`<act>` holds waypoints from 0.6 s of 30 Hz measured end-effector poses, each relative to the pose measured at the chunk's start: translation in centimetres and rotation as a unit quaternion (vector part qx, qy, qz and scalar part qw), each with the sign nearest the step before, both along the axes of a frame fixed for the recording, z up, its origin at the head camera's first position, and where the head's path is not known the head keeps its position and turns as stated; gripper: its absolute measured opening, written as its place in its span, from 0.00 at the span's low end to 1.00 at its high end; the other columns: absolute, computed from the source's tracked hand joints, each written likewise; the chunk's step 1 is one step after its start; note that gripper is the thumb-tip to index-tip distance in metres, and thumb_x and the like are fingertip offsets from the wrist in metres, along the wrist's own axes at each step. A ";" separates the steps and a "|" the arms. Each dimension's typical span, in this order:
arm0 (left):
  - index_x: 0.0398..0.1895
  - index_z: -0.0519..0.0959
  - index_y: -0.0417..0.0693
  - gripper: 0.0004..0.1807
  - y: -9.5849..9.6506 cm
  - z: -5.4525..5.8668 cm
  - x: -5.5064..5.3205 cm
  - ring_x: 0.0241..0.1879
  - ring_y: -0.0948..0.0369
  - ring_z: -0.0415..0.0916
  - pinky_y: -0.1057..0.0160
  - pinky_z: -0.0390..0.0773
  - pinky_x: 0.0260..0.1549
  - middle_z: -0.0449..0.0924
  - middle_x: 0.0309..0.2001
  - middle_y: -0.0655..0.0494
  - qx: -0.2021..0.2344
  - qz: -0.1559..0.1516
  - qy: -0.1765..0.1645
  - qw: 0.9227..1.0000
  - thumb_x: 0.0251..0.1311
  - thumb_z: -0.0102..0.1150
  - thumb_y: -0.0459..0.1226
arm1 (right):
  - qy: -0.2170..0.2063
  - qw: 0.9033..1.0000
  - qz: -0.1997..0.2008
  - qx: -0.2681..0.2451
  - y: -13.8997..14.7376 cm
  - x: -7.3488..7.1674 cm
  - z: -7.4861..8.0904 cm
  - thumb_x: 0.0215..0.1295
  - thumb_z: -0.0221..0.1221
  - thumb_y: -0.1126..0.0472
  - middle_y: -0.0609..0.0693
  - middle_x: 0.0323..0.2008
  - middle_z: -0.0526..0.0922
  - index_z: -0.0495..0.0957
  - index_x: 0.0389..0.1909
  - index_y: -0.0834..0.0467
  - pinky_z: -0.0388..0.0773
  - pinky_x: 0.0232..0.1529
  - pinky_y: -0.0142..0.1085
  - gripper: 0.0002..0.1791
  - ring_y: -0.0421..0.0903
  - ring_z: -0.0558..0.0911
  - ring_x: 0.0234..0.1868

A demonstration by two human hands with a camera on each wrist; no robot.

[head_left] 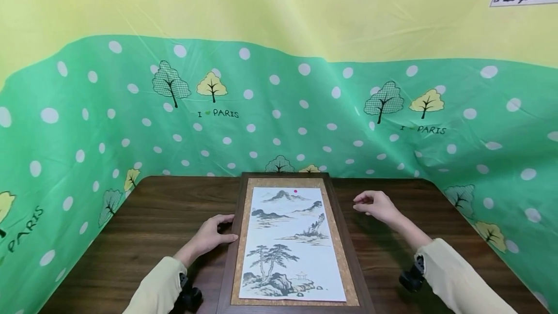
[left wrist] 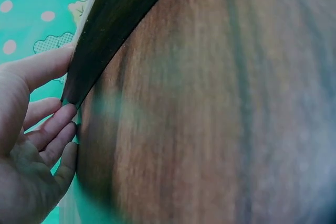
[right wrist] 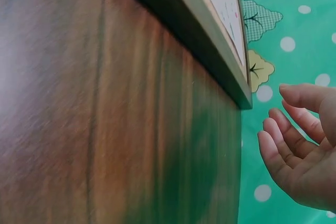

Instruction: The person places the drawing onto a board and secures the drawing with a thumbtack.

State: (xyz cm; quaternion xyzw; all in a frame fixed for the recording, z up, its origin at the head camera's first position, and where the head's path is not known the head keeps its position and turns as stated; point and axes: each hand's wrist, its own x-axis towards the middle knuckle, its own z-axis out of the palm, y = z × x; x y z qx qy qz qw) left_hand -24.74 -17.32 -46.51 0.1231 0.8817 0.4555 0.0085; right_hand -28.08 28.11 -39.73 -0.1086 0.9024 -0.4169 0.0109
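Note:
A picture frame [head_left: 348, 256] with a dark wooden border lies in the middle of the table. Inside it a cork-coloured backing [head_left: 244, 256] surrounds a white sheet [head_left: 279, 231] bearing an ink landscape with mountains, pines and a small red dot. My left hand [head_left: 211, 234] is at the frame's left side, its thumb touching the border; in the left wrist view the frame's side [left wrist: 105, 30] stands by the thumb and fingertips. To the right of the frame, apart from it, hovers my right hand [head_left: 378, 206], fingers loosely bent and holding nothing.
The dark wooden table [head_left: 131, 236] extends on both sides of the frame. A green and yellow curtain [head_left: 283, 105] with dots, trees and lettering hangs behind and around it. Black wrist devices [head_left: 411, 277] sit at both cuffs.

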 end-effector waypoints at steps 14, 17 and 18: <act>0.56 0.70 0.35 0.33 -1.5 0.9 -0.1 0.52 0.48 0.70 0.49 0.69 0.49 0.74 0.51 0.43 -0.052 -0.025 0.005 0.998 0.48 0.66 0.43 | 0.019 1.000 0.009 0.003 2.0 1.6 -0.6 0.58 0.60 0.62 0.57 0.34 0.79 0.74 0.43 0.71 0.77 0.30 0.41 0.17 0.45 0.77 0.31; 0.56 0.70 0.34 0.35 -2.5 1.3 -0.3 0.51 0.49 0.71 0.49 0.70 0.48 0.75 0.50 0.44 -0.080 -0.006 0.020 0.997 0.49 0.65 0.46 | 0.025 0.999 0.014 0.020 2.5 1.8 -1.0 0.58 0.60 0.60 0.59 0.37 0.79 0.74 0.45 0.70 0.76 0.30 0.37 0.19 0.46 0.77 0.34; 0.57 0.69 0.35 0.35 -2.9 1.5 -0.3 0.51 0.49 0.71 0.49 0.70 0.48 0.75 0.50 0.44 -0.090 0.002 0.027 0.996 0.49 0.65 0.48 | 0.027 0.999 0.016 0.027 2.6 1.9 -1.2 0.58 0.60 0.59 0.60 0.39 0.79 0.73 0.46 0.70 0.76 0.31 0.36 0.20 0.47 0.77 0.35</act>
